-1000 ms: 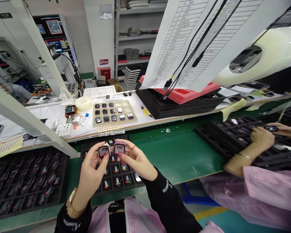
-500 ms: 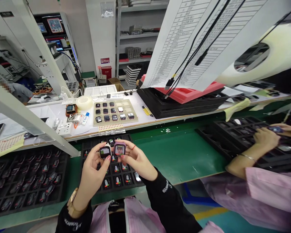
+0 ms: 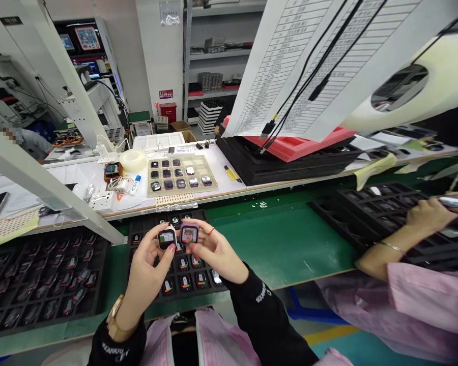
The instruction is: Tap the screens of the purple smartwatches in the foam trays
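Head view: left hand [image 3: 147, 272] pinches a white watch [image 3: 167, 238], right hand [image 3: 213, 251] a pink watch [image 3: 189, 234]; hold both screens level, steady above the black tray [image 3: 198, 287].

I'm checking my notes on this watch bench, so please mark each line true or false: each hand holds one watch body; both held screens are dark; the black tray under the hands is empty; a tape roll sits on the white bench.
1. The left hand and right hand each hold one watch body. True.
2. Both held screens are dark. False: both are lit.
3. The black tray under the hands is empty. False: it holds watch bodies.
4. A tape roll sits on the white bench. True.
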Motion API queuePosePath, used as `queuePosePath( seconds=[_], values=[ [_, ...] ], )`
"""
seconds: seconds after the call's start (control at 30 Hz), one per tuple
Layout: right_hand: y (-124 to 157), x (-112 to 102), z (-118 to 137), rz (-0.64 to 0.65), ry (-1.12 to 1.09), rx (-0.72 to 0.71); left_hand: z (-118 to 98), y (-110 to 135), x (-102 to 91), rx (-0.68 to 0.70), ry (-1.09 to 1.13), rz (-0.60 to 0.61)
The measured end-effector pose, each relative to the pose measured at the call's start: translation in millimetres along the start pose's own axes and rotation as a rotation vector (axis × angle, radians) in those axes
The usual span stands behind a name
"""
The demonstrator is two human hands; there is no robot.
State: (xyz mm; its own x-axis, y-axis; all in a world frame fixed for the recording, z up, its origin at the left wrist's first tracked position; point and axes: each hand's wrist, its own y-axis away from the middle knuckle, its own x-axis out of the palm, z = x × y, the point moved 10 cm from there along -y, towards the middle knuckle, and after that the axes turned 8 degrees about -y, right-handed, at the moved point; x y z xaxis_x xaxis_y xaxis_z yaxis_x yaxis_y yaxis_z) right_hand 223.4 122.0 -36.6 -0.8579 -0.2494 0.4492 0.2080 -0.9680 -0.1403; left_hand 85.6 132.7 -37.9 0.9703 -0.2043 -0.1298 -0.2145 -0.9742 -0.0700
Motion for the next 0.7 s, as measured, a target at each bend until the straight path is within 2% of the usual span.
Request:
queuePosePath(
  seconds=[0.4,0.7],
  values=[
    [2.3,-1.5,-4.9,-0.053,-0.010,0.047,-5.9,1.5,-12.0,-0.009,-0.021,-0.075],
    [2.2,4.0,-7.6,0.005,-0.015,0.008,-5.6,1.2,-13.9,-0.015,-0.030,-0.082]
  ],
)
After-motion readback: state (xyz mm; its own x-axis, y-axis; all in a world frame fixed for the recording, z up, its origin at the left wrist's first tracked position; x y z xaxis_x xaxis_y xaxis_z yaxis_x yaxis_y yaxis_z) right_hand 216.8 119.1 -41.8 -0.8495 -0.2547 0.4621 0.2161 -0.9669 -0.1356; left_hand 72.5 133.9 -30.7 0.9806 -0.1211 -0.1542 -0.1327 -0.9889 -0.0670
